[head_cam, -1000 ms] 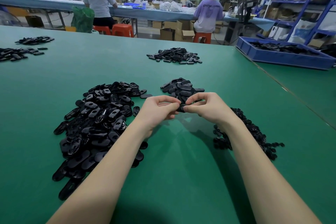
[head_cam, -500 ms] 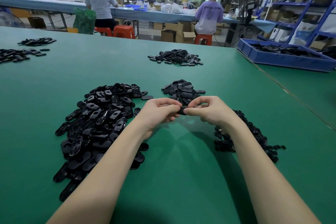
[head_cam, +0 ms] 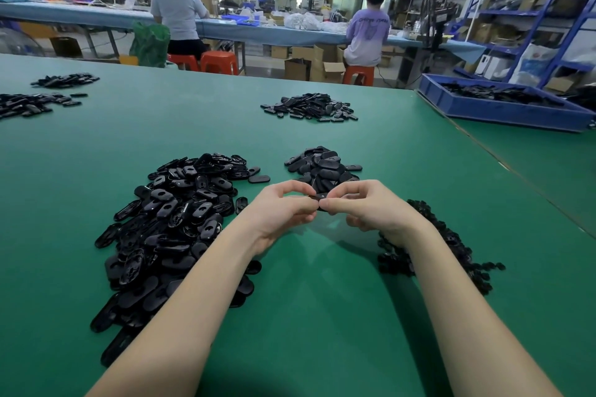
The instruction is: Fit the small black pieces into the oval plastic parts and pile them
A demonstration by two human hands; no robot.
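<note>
The table (head_cam: 322, 316) wears a matt green covering, smooth and faintly sheened. The big heap of oval parts (head_cam: 167, 229) at near left is glossy black plastic, catching highlights. The small pile (head_cam: 322, 166) beyond the hands looks smoother and more satin. The dark heap of small pieces (head_cam: 451, 248) at near right is dull, knobbly black. Far right, the blue crate (head_cam: 503, 111) is matt plastic; far back, cardboard boxes (head_cam: 322, 66) and shiny orange plastic stools (head_cam: 219, 61)

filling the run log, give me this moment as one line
step: fitting | left hand: pinches oval part | right hand: pinches same part | unfitted pile: left | finished pile: ahead
</note>
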